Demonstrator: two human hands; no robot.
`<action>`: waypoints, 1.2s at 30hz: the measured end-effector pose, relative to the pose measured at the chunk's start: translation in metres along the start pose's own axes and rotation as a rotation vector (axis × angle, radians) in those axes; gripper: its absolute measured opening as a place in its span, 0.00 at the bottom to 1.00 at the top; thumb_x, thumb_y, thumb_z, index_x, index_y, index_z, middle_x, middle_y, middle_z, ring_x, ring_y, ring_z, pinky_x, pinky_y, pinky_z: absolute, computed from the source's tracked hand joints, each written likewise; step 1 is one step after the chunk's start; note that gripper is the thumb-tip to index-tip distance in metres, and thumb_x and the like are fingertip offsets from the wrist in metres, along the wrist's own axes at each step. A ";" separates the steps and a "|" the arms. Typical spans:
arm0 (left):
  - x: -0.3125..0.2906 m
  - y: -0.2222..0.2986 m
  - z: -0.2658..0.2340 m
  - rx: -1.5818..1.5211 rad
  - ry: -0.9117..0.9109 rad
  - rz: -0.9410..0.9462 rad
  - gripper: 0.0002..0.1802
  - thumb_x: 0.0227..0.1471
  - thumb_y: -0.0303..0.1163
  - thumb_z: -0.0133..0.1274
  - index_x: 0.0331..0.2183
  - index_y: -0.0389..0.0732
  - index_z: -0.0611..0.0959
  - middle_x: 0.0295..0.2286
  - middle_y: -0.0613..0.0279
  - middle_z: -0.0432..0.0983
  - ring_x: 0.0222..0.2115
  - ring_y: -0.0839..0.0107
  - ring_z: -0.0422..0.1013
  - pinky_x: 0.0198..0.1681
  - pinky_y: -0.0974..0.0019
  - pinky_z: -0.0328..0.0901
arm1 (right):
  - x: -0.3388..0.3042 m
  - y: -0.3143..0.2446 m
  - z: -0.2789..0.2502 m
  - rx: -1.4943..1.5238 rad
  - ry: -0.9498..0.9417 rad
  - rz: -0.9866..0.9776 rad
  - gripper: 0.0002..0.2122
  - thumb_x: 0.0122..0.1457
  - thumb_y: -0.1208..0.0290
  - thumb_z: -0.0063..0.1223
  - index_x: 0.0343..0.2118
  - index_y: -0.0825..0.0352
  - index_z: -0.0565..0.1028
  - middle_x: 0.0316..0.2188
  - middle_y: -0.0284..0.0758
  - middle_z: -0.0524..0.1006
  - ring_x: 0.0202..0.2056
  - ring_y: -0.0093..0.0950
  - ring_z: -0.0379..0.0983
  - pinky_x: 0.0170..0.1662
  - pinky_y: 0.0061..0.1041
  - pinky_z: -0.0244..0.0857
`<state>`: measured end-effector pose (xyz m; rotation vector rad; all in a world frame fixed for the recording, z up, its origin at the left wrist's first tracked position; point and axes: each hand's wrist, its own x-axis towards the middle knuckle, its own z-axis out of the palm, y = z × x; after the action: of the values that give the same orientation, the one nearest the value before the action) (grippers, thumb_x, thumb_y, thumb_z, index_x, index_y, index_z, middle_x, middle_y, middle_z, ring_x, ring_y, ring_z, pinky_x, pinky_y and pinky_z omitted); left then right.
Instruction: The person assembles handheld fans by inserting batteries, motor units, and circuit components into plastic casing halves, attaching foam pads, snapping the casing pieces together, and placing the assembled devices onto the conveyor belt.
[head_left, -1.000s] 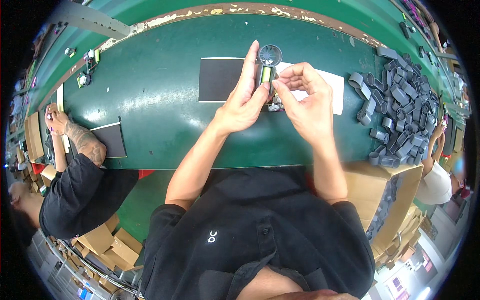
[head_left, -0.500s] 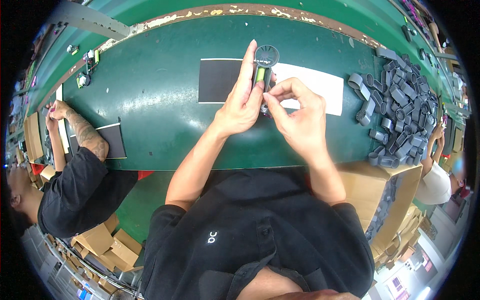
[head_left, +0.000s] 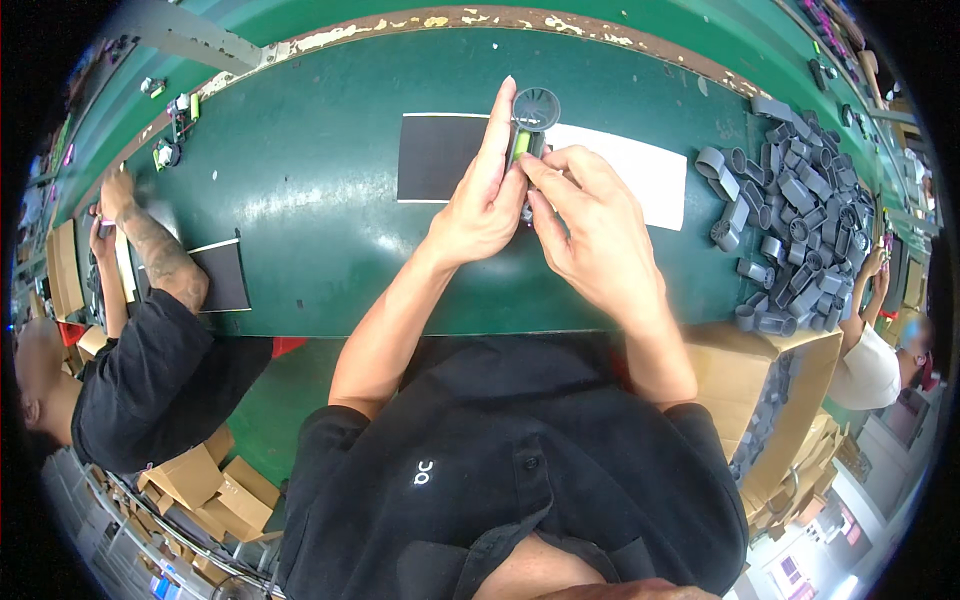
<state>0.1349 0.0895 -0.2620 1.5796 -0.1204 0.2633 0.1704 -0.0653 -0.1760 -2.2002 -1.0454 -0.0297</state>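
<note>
- Through the head view I see the grey housing [head_left: 537, 108] held over the green table [head_left: 330, 180], between the black sheet [head_left: 430, 160] and white sheet [head_left: 645, 180]
- My left hand [head_left: 475, 217] clamps it between straight fingers and thumb; my right hand [head_left: 600, 225] has its fingertips at the near end, pinching what I cannot tell
- I judge it light, stiff, slightly slippery; I'd grip the side walls, sparing the yellow-green cylinder [head_left: 522, 145]

green table [head_left: 330, 150], chipped brown rail [head_left: 480, 16] along its far side, grey post [head_left: 190, 36] upper left, person in black [head_left: 150, 385] at left, boxes [head_left: 248, 494] below, person in white [head_left: 868, 370] far right
</note>
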 end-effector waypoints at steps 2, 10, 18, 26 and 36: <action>-0.002 -0.001 -0.003 0.056 0.030 -0.023 0.44 0.63 0.17 0.35 0.73 0.43 0.36 0.52 0.56 0.68 0.41 0.72 0.68 0.49 0.70 0.66 | 0.002 0.003 -0.003 -0.023 -0.051 0.016 0.15 0.56 0.80 0.61 0.47 0.69 0.80 0.38 0.39 0.78 0.40 0.37 0.77 0.43 0.33 0.73; 0.004 0.007 -0.024 -0.328 -0.072 -0.236 0.41 0.65 0.19 0.35 0.73 0.48 0.42 0.44 0.57 0.69 0.30 0.78 0.64 0.34 0.73 0.64 | 0.002 0.064 -0.009 0.110 0.071 0.179 0.12 0.58 0.77 0.62 0.45 0.68 0.82 0.37 0.40 0.80 0.34 0.31 0.77 0.38 0.28 0.72; 0.005 0.006 -0.020 -0.391 -0.085 -0.237 0.43 0.64 0.17 0.35 0.73 0.45 0.38 0.44 0.58 0.69 0.33 0.76 0.65 0.39 0.71 0.66 | -0.001 0.034 0.009 0.310 0.176 0.142 0.10 0.58 0.77 0.63 0.43 0.69 0.82 0.35 0.39 0.79 0.32 0.30 0.78 0.38 0.28 0.73; 0.002 0.020 -0.015 -0.207 -0.067 -0.226 0.43 0.64 0.18 0.36 0.73 0.46 0.39 0.40 0.64 0.66 0.32 0.76 0.61 0.42 0.72 0.64 | 0.018 0.033 0.000 -0.025 0.024 -0.251 0.14 0.50 0.80 0.63 0.42 0.65 0.81 0.42 0.34 0.74 0.36 0.31 0.76 0.38 0.30 0.73; -0.001 0.006 -0.013 0.110 -0.094 -0.065 0.46 0.57 0.15 0.37 0.72 0.39 0.40 0.65 0.36 0.58 0.66 0.49 0.58 0.69 0.59 0.51 | 0.032 0.021 -0.012 -0.267 -0.190 -0.259 0.06 0.55 0.72 0.61 0.34 0.65 0.78 0.43 0.36 0.73 0.41 0.34 0.74 0.43 0.34 0.73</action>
<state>0.1315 0.1026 -0.2563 1.7025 -0.1287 0.1472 0.2096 -0.0595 -0.1695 -2.3211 -1.5044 -0.0813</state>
